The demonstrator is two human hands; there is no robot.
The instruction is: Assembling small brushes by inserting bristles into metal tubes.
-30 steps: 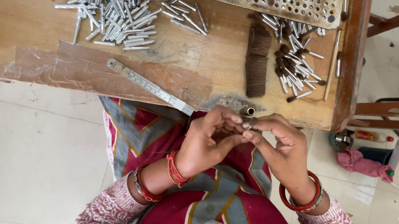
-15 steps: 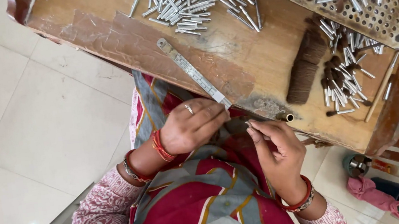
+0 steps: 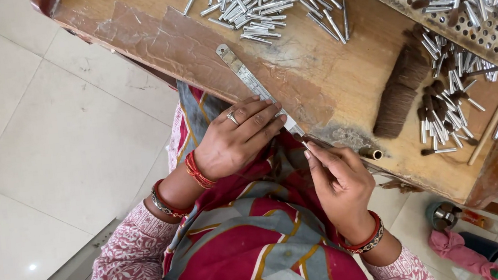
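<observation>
The left hand (image 3: 237, 136) lies at the near edge of the wooden table (image 3: 143, 33). Its fingers are stretched out flat and close together, and the tips press on the near end of a long metal ruler (image 3: 252, 83). The ruler lies slanting on the table, running from the hand up toward the far side.

The right hand (image 3: 342, 186) is just to the right of the left hand, near the table edge. Its fingers are curled in and seem to pinch something small and thin, but it is too little to tell what. A short metal tube (image 3: 374, 155) sticks out just right of this hand, at the table edge.

Far on the table lies a pile of shiny metal tubes (image 3: 264, 0). To the right is a dark brown bundle of hair (image 3: 400, 94), and next to it more tubes with brown tips (image 3: 450, 98). At the far right corner, a tray with holes (image 3: 487, 38) holds many tubes.
</observation>
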